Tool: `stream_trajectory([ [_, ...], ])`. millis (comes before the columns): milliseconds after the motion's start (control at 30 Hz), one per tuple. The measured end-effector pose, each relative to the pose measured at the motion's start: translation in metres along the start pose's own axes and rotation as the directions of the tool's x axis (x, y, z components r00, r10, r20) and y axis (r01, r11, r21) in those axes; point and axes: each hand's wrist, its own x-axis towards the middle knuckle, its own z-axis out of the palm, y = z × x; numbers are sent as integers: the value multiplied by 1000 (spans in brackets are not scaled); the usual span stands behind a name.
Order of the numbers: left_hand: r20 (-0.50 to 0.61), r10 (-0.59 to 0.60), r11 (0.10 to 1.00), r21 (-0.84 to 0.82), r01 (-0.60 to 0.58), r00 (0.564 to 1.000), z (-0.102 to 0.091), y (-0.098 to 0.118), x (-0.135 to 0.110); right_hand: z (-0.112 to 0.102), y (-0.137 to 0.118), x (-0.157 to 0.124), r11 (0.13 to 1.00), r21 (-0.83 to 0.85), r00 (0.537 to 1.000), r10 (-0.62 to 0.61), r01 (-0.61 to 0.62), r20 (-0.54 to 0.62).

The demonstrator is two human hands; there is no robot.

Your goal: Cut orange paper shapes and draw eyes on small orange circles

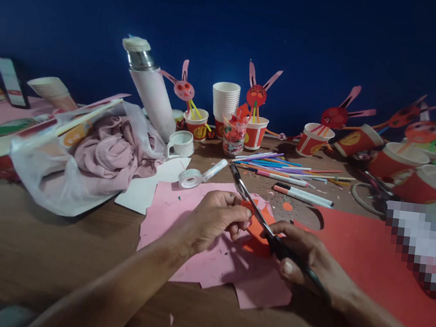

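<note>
Over the pink paper (178,232) in the middle of the table, my left hand (217,217) is closed in a pinch on a piece of orange paper (258,246). My right hand (305,255) grips a pair of scissors (255,204) by the black handles. The metal blades point up and to the left, crossing in front of the orange paper beside my left fingertips. Whether the blades touch the paper I cannot tell. Small paper scraps lie on the pink sheet.
Rolls of clear tape (190,178), marker pens (303,195) and coloured sticks (277,162) lie beyond my hands. Rabbit-faced paper cups (255,133) line the back, near a tilted thermos (151,90). A plastic bag (61,187) sits left, red paper (368,259) right.
</note>
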Motion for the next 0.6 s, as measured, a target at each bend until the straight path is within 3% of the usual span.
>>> stream_trajectory([
  [600,19,6,1000,16,-7,1000,-3,1,1,1,-4,1,999,-14,999,30,-30,-26],
])
